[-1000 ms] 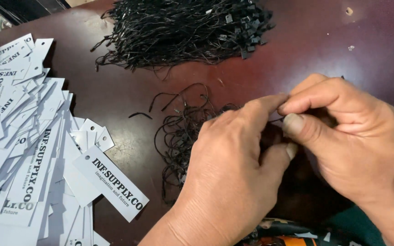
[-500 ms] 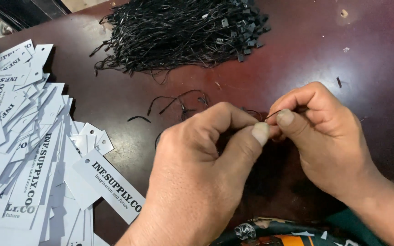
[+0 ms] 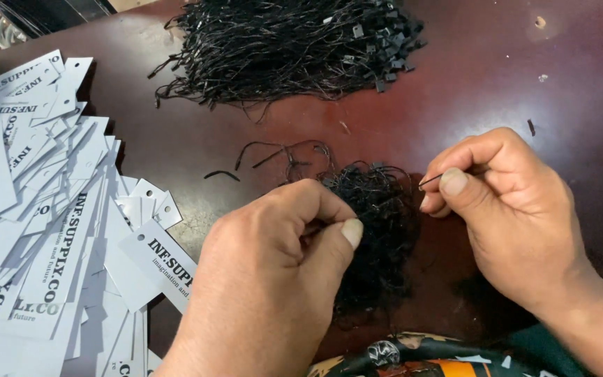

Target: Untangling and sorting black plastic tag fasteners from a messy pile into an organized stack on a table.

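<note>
The left hand (image 3: 273,279) pinches into a tangled clump of thin black strings (image 3: 375,230) on the dark red table (image 3: 581,84). The right hand (image 3: 511,209), drawn apart from the left since a moment ago, grips one strand's end (image 3: 430,182), separating it.

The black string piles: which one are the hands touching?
The small tangled pile near the table's front edge, between the left hand and right hand; the big pile lies untouched beyond.

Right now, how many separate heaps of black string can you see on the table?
2. A big heap of black strings lies at the far edge; a small tangle sits between the left hand and right hand. Loose strands lie between; more may be hidden.
</note>
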